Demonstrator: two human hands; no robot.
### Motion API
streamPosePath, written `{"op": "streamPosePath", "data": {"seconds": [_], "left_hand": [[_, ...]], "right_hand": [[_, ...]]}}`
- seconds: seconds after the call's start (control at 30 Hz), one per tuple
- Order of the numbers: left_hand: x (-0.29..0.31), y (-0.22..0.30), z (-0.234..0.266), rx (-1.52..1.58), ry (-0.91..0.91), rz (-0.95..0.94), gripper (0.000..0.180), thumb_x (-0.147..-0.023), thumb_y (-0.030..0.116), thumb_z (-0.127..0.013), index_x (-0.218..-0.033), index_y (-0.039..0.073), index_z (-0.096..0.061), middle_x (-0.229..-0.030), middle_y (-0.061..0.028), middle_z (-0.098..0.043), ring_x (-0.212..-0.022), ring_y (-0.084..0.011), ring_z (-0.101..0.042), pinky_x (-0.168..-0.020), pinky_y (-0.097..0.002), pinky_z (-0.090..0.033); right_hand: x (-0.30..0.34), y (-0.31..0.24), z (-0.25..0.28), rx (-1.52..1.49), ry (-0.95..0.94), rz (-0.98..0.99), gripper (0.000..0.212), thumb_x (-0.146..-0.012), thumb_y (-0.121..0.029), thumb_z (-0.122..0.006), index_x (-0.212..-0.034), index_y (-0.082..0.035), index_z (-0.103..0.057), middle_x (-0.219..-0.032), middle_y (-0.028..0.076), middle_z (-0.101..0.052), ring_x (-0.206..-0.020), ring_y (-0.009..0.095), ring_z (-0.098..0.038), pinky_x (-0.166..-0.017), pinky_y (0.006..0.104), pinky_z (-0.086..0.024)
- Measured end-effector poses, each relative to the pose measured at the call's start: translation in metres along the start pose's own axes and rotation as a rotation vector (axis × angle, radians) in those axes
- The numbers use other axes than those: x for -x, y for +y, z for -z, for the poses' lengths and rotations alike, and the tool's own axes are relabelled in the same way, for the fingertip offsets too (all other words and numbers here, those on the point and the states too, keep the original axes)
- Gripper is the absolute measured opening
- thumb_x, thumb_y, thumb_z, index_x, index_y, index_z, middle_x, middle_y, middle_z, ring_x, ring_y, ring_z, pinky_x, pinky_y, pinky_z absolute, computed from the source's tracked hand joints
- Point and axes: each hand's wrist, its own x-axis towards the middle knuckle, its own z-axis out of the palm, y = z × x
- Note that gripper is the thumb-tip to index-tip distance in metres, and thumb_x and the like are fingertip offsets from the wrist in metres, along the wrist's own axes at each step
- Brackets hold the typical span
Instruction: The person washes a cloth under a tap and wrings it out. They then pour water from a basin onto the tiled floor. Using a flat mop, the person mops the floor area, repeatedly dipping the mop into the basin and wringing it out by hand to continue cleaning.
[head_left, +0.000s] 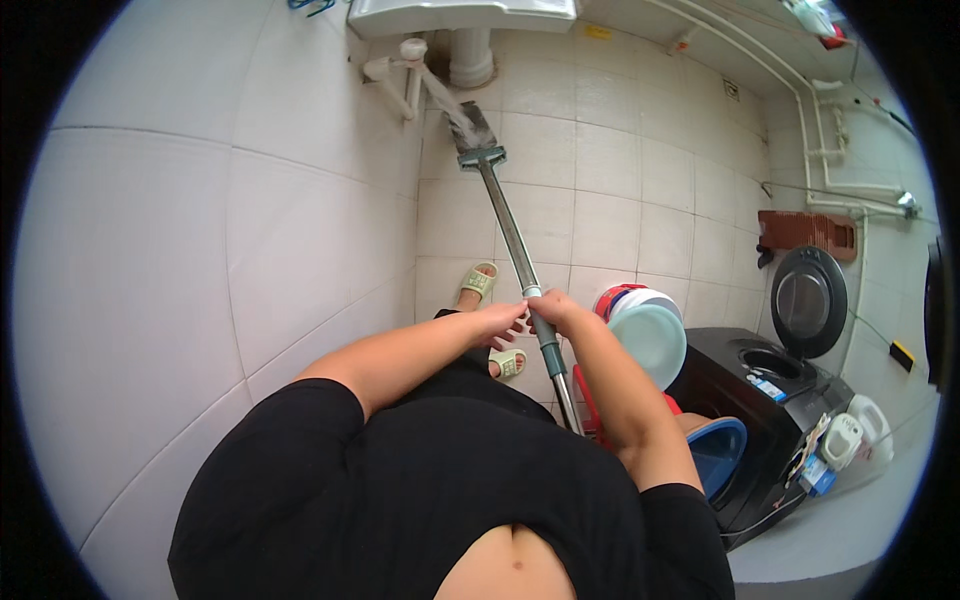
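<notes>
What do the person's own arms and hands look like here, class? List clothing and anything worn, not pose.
Both arms are bare from the upper arm down, coming out of the short sleeves of a black top. The left hand and right hand are bare: no gloves, and no watch, bracelet or ring shows. No markings are visible on the forearms.

A single head view looks steeply down from the person's head, close over the chest, facing the tiled floor [610, 215] toward 12 o'clock. Both forearms enter from 6 o'clock. The fisheye bends the wall [200, 250] at 9 o'clock and a washer [770, 420] at 4 o'clock; no second view overlaps
</notes>
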Motion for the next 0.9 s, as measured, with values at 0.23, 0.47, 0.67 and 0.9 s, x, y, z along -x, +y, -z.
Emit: {"op": "streamPosePath", "data": {"seconds": [0.23, 0.47, 0.67, 0.9], "left_hand": [[-0.044, 0.006, -0.016, 0.814, 0.019, -0.027, 0.037, -0.086, 0.042, -0.042, -0.104, 0.01, -0.046, -0.086, -0.0077, -0.054, -0.08, -0.024, -0.054, -0.071, -0.0442, -0.045], [-0.06, 0.029, -0.042, 0.942, 0.179, 0.004, 0.017, -0.08, 0.016, -0.057, -0.087, 0.004, -0.046, -0.069, -0.0068, -0.052, -0.052, -0.0197, -0.052, -0.048, -0.0352, -0.048], [-0.071, 0.053, -0.06, 0.97, 0.316, -0.044, 0.012, -0.077, 0.008, -0.056, -0.073, 0.002, -0.047, -0.056, -0.006, -0.047, -0.045, -0.0178, -0.047, -0.042, -0.0333, -0.044], [-0.062, 0.069, -0.09, 0.94, 0.459, -0.008, 0.012, -0.076, 0.008, -0.057, -0.074, 0.001, -0.048, -0.056, -0.0053, -0.047, -0.044, -0.0164, -0.047, -0.04, -0.0313, -0.041]], "right_hand": [[0.092, 0.004, -0.01, -0.345, -0.136, 0.133, 0.042, -0.082, -0.017, -0.053, -0.12, -0.006, -0.038, -0.085, 0.008, -0.056, -0.077, 0.021, -0.058, -0.057, 0.0333, -0.049], [0.131, 0.059, -0.015, 0.016, 0.08, -0.123, 0.026, -0.075, -0.017, -0.057, -0.094, -0.003, -0.045, -0.064, 0.009, -0.051, -0.046, 0.02, -0.052, -0.04, 0.0337, -0.041], [0.145, 0.06, 0.003, 0.387, 0.27, 0.025, 0.024, -0.069, -0.013, -0.052, -0.086, 0.001, -0.042, -0.064, 0.016, -0.052, -0.055, 0.027, -0.054, -0.051, 0.0372, -0.045], [0.177, 0.046, 0.019, 0.125, 0.15, -0.03, 0.019, -0.068, -0.008, -0.049, -0.082, -0.002, -0.037, -0.055, 0.009, -0.044, -0.042, 0.02, -0.046, -0.036, 0.0345, -0.038]]}}
